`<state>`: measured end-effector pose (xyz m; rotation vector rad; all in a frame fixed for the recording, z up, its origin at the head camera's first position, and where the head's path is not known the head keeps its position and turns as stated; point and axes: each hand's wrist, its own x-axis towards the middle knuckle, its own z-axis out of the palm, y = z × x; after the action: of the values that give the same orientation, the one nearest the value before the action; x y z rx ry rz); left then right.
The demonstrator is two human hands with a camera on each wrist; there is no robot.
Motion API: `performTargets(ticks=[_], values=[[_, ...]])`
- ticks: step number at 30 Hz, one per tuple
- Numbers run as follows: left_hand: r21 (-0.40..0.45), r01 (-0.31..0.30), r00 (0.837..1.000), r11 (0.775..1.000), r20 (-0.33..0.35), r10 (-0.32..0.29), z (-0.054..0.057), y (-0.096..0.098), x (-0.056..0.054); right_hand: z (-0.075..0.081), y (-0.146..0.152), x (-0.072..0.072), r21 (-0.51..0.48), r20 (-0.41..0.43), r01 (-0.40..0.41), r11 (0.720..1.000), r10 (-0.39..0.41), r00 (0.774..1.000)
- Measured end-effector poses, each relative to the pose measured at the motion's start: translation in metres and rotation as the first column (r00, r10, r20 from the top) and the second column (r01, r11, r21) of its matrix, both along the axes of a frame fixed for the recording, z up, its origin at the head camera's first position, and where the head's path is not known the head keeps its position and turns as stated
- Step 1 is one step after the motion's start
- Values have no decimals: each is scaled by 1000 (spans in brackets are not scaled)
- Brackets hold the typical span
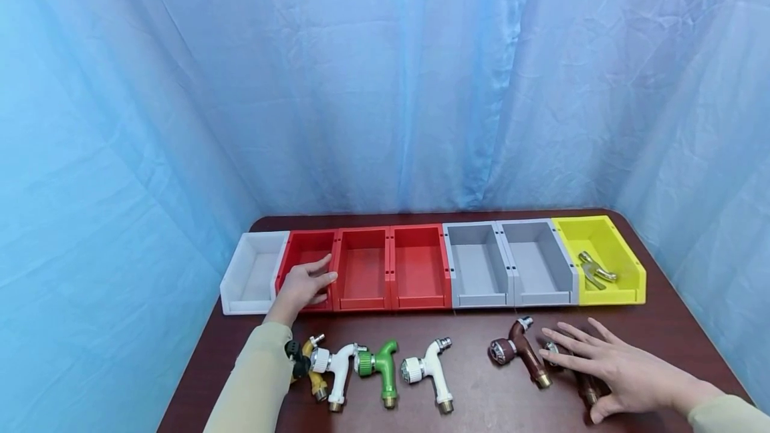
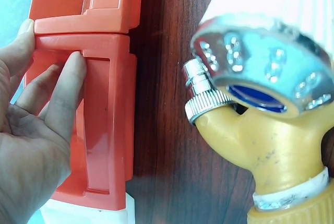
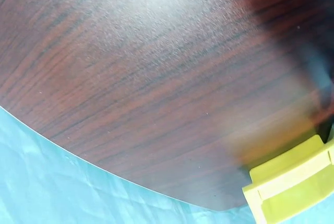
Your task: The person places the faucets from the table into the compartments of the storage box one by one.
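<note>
My left hand reaches into the leftmost red bin, its fingers loosely bent and spread. In the left wrist view one fingertip is right at the rim towards the neighbouring red bin, another close by the front lip; nothing shows held between them. My right hand spreads its fingers over a dark brown tap, partly hiding it. Beside it lies another brown tap. Left of these are a white tap, a green tap, a second white tap and a yellow tap, partly behind my left forearm.
The bins form a row along the table's back: a white bin at the left end, red ones, grey bins, and a yellow bin holding brass-coloured taps. Blue curtains surround the table.
</note>
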<state>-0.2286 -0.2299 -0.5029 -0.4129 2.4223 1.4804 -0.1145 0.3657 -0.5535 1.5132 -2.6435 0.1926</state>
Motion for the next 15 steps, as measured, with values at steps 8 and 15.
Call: performTargets(ticks=[8,15], values=[[1,-9,1000,1000,7,9,-1,1,-1,-3,1,3,2,-12,-8,1000,8,1000],[4,-9,1000,1000,5,9,-1,1,-1,-4,4,3,-18,-11,-28,999,28,1000]])
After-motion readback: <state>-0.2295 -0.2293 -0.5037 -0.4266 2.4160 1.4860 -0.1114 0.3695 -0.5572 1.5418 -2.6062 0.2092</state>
